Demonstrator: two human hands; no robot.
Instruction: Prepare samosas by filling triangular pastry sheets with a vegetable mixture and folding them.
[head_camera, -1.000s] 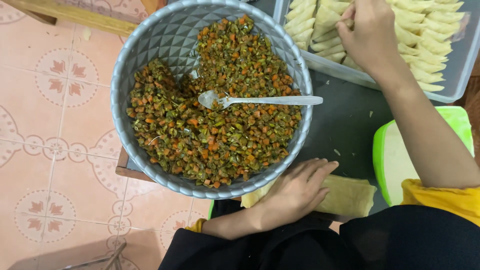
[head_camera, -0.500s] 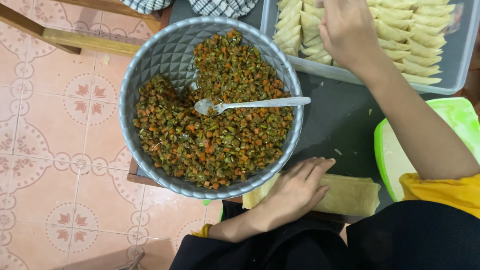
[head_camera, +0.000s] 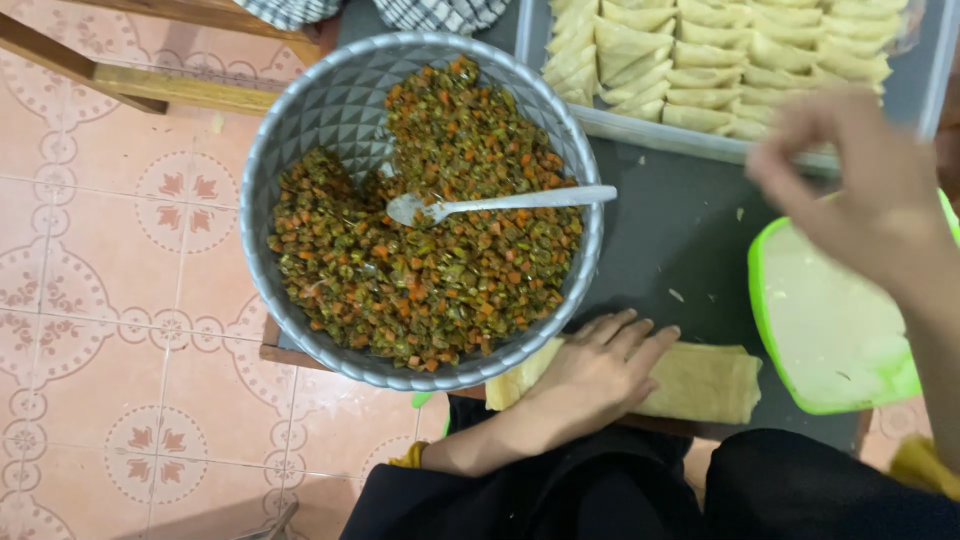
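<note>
Faceted metal bowl (head_camera: 330, 120), left hand (head_camera: 600, 370) flat on folded pastry sheet (head_camera: 700, 380)

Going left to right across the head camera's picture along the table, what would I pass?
Patterned floor tiles → grey bowl of chopped vegetable filling with a spoon → left hand on a folded pastry sheet → green tray.

Just beyond the fingers (head_camera: 640, 345) of the left hand (head_camera: 595, 378): grey bowl (head_camera: 330, 110) of chopped filling (head_camera: 430, 280), spoon (head_camera: 520, 200) inside; pastry tray (head_camera: 640, 130) well past.
</note>
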